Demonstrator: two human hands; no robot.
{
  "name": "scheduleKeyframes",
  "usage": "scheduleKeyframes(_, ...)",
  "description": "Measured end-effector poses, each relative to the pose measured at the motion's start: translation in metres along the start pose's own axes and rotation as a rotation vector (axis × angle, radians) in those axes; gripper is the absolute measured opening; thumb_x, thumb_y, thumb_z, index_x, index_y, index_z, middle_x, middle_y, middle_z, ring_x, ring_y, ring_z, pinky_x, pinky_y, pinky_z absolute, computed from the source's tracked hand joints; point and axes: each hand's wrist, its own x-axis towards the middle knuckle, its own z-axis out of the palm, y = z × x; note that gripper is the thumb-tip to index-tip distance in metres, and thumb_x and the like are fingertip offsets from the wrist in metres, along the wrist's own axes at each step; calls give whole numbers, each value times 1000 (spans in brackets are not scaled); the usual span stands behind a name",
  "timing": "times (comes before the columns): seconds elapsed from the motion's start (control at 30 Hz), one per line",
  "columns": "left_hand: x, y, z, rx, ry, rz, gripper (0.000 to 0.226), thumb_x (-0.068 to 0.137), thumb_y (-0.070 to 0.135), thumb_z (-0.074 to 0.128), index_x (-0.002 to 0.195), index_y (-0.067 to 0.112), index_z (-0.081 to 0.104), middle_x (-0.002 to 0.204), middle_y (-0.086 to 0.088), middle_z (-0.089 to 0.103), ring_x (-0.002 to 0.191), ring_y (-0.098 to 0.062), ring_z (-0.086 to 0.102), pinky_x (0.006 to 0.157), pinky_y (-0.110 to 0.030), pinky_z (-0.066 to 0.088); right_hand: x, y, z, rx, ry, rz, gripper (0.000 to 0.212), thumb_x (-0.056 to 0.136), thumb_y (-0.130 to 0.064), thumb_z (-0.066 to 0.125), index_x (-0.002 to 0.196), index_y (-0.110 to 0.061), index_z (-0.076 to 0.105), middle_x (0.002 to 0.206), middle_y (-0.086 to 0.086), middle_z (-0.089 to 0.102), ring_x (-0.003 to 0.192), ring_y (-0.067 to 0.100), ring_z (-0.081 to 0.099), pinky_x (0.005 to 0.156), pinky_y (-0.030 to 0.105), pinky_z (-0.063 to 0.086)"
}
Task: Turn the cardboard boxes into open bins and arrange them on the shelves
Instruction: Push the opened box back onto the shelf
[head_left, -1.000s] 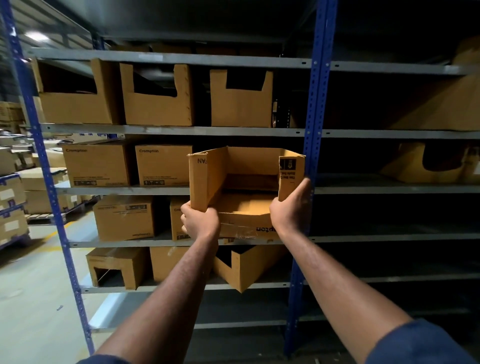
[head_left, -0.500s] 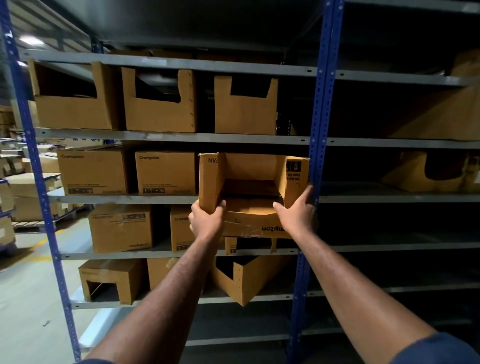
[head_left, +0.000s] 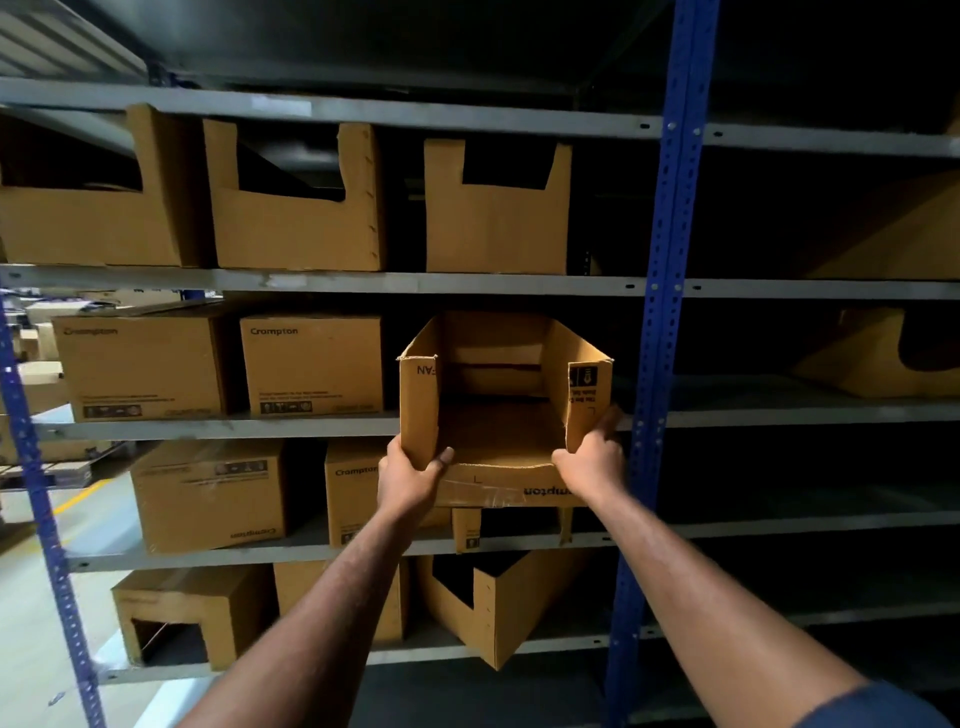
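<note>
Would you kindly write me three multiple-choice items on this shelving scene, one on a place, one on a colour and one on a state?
1. Where is the open bin held?
A. on the floor
B. right of the closed Crampton boxes
C. on the topmost shelf

2. What colour is the upright beside it?
A. blue
B. red
C. yellow

3. How is the bin held?
A. by one hand alone
B. by no hand
C. by both hands

Answers: 1 B, it is level with those boxes, at their right side. 2 A, the perforated post is blue. 3 C, the left hand and the right hand each grip a front corner.
</note>
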Motion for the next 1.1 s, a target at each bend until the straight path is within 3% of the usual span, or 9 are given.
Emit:
scheduleKeyframes(0.27,90,1,35,165,43,-4,74,86,48,72,142,13,38,135,-9,53,120,-28,56,100,-50,51,103,-8,42,-13,-59,-3,59,92,-27,66,142,-8,42,124,11,56,108,26,62,80,30,55)
scheduleKeyframes(0.37,118,-3,48,219,64,6,70,86,51,70,139,16,42,133,-8,54,118,-26,57,98,-47,51,138,-10,59,27,-67,5,86,90,-22,68,157,-16,15,132,13,53,109,27,63,79,30,56)
scheduleKeyframes(0.43,136,-7,55,257,79,44,72,86,56,68,142,21,40,135,-6,53,119,-25,56,98,-48,50,156,-13,69,66,-55,9,105,91,-15,69,157,-21,-12,143,17,46,119,31,59,77,30,53)
scheduleKeyframes(0.47,145,-9,57,270,88,64,73,86,57,67,142,22,39,137,-6,52,120,-26,56,98,-49,50,164,-16,74,88,-43,10,107,90,-12,69,157,-23,-15,146,17,43,122,33,57,80,34,52)
scheduleKeyframes(0.57,174,-11,64,292,96,83,72,87,54,68,142,20,37,139,-7,52,124,-30,55,99,-51,50,190,-22,90,130,-5,37,104,88,-3,67,157,-25,-9,150,17,39,129,35,51,86,39,52)
scheduleKeyframes(0.7,215,-18,73,373,117,159,75,86,54,69,141,11,39,135,-12,55,119,-31,59,94,-49,53,223,-22,115,153,33,-16,97,87,0,66,153,-28,2,142,16,47,124,36,55,77,35,52)
scheduleKeyframes(0.87,251,-30,80,387,101,231,74,84,61,65,135,13,42,124,-10,59,103,-25,65,80,-46,60,252,-30,133,149,82,2,84,83,-7,73,137,-34,15,130,13,54,111,34,62,75,43,59)
scheduleKeyframes(1.0,267,-35,88,376,123,202,75,84,65,63,135,16,41,124,-7,57,106,-26,63,82,-48,58,268,-29,143,150,99,-9,88,83,-10,75,145,-28,15,130,13,56,110,34,63,66,36,53)
scheduleKeyframes(1.1,271,-36,92,369,128,194,71,86,61,63,136,15,41,126,-8,56,109,-27,62,84,-47,57,272,-29,147,186,101,0,83,83,-26,78,141,-25,19,129,12,57,109,34,63,70,39,54)
